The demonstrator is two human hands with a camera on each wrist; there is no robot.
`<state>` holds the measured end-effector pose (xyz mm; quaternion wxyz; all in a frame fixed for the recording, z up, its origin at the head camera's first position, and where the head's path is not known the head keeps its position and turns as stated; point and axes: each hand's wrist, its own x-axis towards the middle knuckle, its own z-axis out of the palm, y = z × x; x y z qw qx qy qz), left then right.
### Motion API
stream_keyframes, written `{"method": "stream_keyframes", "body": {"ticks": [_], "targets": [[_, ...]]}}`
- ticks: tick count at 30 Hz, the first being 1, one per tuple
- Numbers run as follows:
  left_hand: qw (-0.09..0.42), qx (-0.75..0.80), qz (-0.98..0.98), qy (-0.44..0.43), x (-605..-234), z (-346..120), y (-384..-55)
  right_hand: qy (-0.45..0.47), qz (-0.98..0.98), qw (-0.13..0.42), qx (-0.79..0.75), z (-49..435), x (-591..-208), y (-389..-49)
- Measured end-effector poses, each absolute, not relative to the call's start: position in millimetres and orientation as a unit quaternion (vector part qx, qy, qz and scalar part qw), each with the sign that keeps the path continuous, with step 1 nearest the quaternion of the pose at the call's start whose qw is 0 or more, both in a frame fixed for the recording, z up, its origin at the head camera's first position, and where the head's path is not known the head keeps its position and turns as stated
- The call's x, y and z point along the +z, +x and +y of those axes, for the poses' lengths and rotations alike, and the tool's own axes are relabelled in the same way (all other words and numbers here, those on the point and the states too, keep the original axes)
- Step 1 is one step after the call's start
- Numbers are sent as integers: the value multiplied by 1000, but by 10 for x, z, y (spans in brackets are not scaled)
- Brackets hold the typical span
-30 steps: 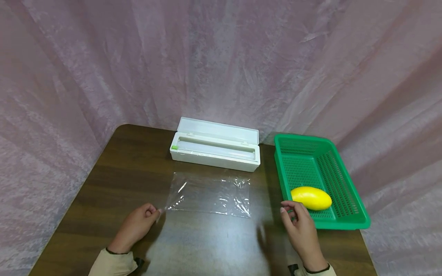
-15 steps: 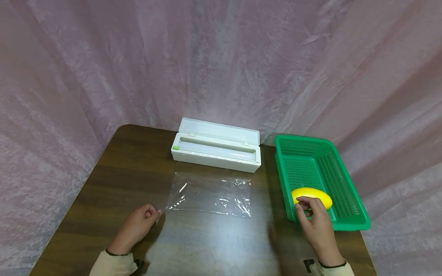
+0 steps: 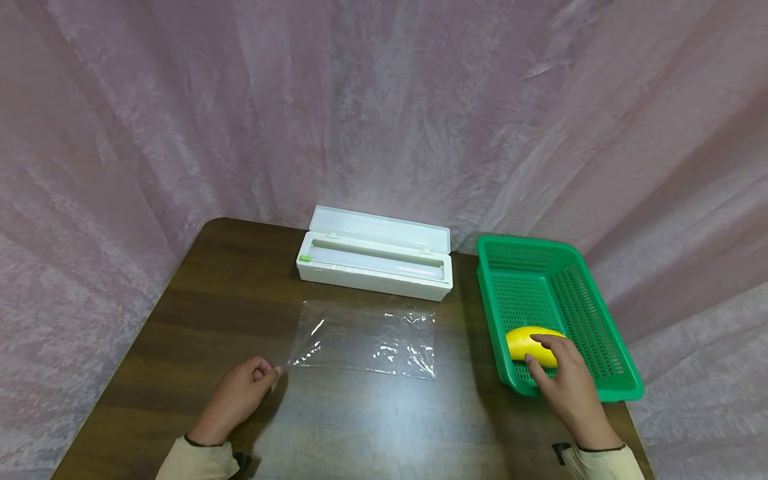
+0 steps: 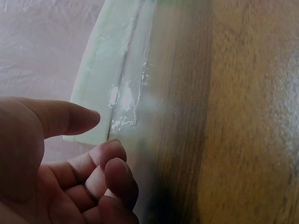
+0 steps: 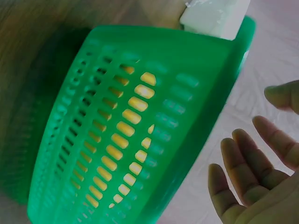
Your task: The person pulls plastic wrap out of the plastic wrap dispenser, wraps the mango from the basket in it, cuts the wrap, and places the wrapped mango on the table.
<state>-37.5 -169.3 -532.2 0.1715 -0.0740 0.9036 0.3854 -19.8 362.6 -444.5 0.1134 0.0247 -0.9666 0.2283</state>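
Note:
In the head view a clear sheet of plastic film (image 3: 366,339) lies on the table below a white cling film box (image 3: 375,281). My left hand (image 3: 237,397) is beside the sheet's near left corner, fingers loosely curled. Its thumb stands apart from the fingers in the left wrist view, with nothing between them. At the right is a smooth yellow oval fruit (image 3: 521,343) in a green basket (image 3: 492,320). Over it my right hand (image 3: 570,383) reaches across the near rim, thumb and fingers spread. Part of the fruit's right end is hidden by that hand.
The box's lid (image 3: 384,229) stands raised at the back, and a film roll (image 3: 378,261) shows inside. A small green slider (image 3: 305,258) sits at the box's left end. Behind the wooden table (image 3: 198,307) hangs a pink curtain (image 3: 384,100).
My right hand has moved right, from beside the basket's near left corner to over the fruit, and its thumb and fingers have spread. The left hand and the film look unchanged.

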Motion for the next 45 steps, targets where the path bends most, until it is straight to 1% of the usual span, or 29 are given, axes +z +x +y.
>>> {"method": "stream_keyframes", "body": {"ticks": [18,32,39,45], "targets": [[176,400,895,-88,-5321,-1686,-364,50,-984,29,167,3843,-4431,-346],[179,406,892,-89,-5323,-1661,-333,84,-991,-5,107,3958,-4401,-439],[177,402,894,-87,-5333,-1649,-333,125,-988,8,88,4026,-4387,-507],[167,402,896,-83,-5343,-1617,-326,146,-986,-15,79,4070,-4375,-575]]}}
